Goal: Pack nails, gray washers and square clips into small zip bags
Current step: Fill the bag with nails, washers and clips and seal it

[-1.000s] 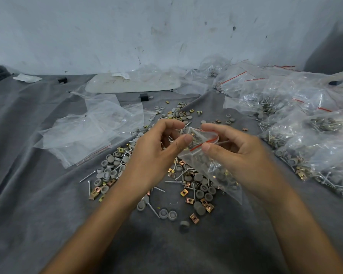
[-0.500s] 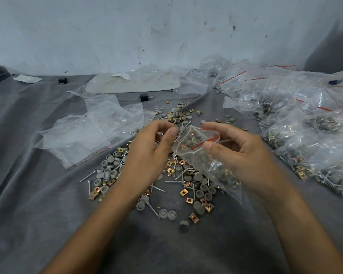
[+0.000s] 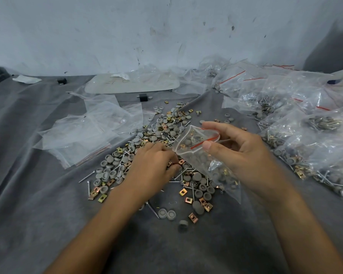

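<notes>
A small clear zip bag (image 3: 194, 149) with a red seal strip hangs mouth-open over the pile; washers and clips show inside it. My right hand (image 3: 244, 155) pinches its rim between thumb and fingers. My left hand (image 3: 152, 165) lies palm down on the loose pile, fingers curled among the pieces beside the bag; what the fingertips hold is hidden. The pile spreads over the grey cloth (image 3: 38, 204): gray washers (image 3: 198, 192), brass square clips (image 3: 183, 192) and thin nails (image 3: 86, 176).
Empty clear zip bags (image 3: 91, 133) lie left of the pile. Several filled bags (image 3: 315, 135) are heaped along the right. A white board (image 3: 131, 84) under plastic and a small black block (image 3: 143, 97) sit near the back wall.
My left hand let go of the bag's mouth and dropped down onto the pile. The right hand kept the bag, now held alone and slightly higher.
</notes>
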A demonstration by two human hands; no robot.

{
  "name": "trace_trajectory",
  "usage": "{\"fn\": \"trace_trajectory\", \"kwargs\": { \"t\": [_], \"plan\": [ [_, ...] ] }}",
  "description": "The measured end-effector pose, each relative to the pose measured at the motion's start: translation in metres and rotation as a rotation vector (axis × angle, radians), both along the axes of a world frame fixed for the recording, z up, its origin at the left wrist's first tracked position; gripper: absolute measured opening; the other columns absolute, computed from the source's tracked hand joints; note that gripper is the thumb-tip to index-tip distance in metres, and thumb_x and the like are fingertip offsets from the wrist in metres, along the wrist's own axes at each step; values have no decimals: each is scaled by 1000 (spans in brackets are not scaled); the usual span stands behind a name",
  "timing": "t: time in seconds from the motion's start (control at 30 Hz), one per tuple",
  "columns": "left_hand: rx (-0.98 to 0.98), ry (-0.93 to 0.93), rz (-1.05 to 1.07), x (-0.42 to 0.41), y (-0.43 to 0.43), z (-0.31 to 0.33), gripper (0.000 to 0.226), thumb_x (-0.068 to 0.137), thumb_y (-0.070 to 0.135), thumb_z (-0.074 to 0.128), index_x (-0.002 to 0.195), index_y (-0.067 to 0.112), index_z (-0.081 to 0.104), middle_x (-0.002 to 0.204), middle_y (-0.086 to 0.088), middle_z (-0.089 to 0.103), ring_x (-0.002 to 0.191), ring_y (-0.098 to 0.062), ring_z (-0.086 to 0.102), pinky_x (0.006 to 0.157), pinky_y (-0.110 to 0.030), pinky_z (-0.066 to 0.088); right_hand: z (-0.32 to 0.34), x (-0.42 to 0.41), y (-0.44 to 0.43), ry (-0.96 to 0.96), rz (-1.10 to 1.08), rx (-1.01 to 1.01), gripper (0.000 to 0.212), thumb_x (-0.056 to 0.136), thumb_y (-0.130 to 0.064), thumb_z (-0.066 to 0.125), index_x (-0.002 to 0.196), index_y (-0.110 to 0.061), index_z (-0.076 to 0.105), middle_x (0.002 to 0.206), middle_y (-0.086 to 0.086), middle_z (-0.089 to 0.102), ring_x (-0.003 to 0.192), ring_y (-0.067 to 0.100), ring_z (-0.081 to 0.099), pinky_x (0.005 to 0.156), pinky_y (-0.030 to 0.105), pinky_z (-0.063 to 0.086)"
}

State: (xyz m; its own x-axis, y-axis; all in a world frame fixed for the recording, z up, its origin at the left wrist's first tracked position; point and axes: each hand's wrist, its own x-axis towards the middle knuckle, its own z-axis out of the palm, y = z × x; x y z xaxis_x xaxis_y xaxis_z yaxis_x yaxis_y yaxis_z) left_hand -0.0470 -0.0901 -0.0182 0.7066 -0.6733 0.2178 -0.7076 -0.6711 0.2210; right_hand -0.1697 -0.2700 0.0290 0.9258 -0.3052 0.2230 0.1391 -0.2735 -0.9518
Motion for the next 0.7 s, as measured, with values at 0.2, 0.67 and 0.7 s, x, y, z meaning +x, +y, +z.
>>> {"fn": "trace_trajectory", "kwargs": {
  "t": [0.2,0.67,0.7],
  "plan": [
    [35,-55,-37,-1,-1,-1,29,97,51,57,119,37,69,101,16,44,112,-16,45,95,-35,34,1,1,1,5,-4,-5,34,90,-28,76,117,-47,72,91,3,72,75,4,61,66,15,50],
    [-731,75,27,-10,2,23,13,100,45,57,101,32,59,94,16,61,88,-5,58,73,-24,46,4,-1,5,7,1,-2,34,90,-23,76,119,-41,73,93,7,71,77,8,62,70,16,53],
    [-747,91,-1,-13,0,24,13,100,46,56,101,33,59,95,16,61,89,-6,58,74,-26,47,5,-1,5,4,0,-2,34,90,-22,76,119,-39,73,95,8,72,77,12,63,72,19,54]
  ]
}}
